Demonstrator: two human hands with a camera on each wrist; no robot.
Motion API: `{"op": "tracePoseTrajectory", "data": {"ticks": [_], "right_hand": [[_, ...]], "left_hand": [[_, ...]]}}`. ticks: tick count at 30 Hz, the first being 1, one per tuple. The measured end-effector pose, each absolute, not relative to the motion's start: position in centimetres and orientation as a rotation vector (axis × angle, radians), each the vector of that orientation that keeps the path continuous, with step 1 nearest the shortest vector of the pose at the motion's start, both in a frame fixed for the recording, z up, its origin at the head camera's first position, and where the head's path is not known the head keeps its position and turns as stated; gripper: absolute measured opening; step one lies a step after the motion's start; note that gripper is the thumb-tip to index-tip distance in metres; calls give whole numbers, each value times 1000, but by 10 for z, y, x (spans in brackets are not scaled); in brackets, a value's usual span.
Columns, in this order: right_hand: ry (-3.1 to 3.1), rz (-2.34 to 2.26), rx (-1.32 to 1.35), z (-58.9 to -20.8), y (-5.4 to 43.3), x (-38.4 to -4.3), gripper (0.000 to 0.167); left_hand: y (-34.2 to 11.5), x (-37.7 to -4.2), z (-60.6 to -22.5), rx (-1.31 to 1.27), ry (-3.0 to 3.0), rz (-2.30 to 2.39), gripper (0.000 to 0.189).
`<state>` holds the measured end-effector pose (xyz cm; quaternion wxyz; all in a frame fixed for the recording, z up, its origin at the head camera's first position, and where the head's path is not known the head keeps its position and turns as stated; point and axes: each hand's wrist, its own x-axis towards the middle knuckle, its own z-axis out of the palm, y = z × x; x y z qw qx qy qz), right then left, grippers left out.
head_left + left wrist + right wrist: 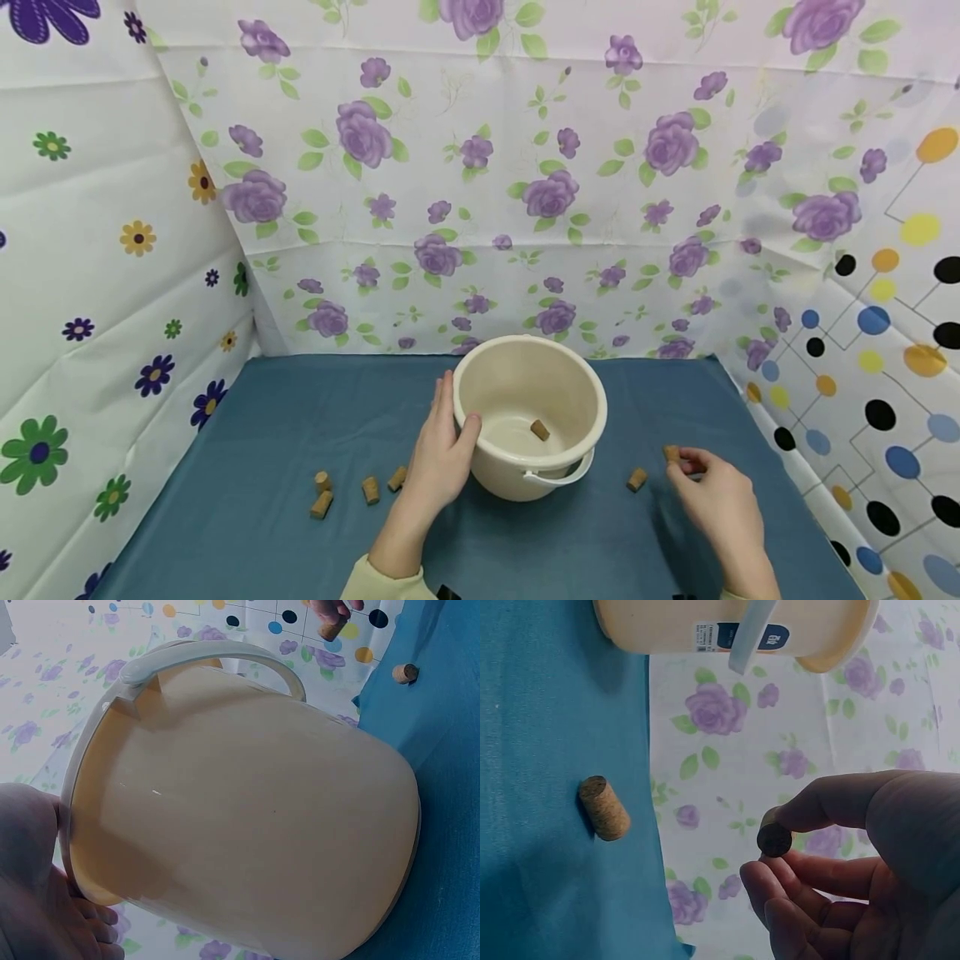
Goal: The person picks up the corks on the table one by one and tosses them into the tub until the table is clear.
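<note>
A cream bucket [525, 475] with a white handle [562, 478] stands on the blue cloth, one cork [539, 430] lying inside it. At its left rim, my left hand [442, 454] holds the bucket, thumb at the rim and fingers along the outer side. Off to the right of the bucket, my right hand [716, 496] pinches another cork [775, 836] between thumb and fingers, raised above the cloth. A loose cork [637, 479] lies between the bucket and my right hand, also seen in the right wrist view.
Several corks [371, 490] lie on the blue cloth [247, 533] left of my left forearm; one [397, 478] is partly beside that arm. Floral sheets [480, 208] rise behind the table, with patterned sheets at both sides.
</note>
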<state>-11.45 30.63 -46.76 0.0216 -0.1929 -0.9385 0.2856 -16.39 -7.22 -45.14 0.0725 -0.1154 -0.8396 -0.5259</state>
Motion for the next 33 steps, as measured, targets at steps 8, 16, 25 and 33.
{"op": "tracePoseTrajectory", "data": {"ticks": [8,16,25,33], "right_hand": [[-2874,912,-546,-456,306,-113,51],[-2837,882,-497,-446,299,-115,51],[-2794,874,-456,-436,290,-120,53],[-2702,893,-429,-429,272,-123,47]], "left_hand": [[-72,-163,-451,-350,-2522,-1586,77],[-72,-163,-451,-346,-2522,-1593,77],[-73,-162,-449,-330,-2523,-1596,78],[-72,-164,-451,-345,-2515,-1594,77]]}}
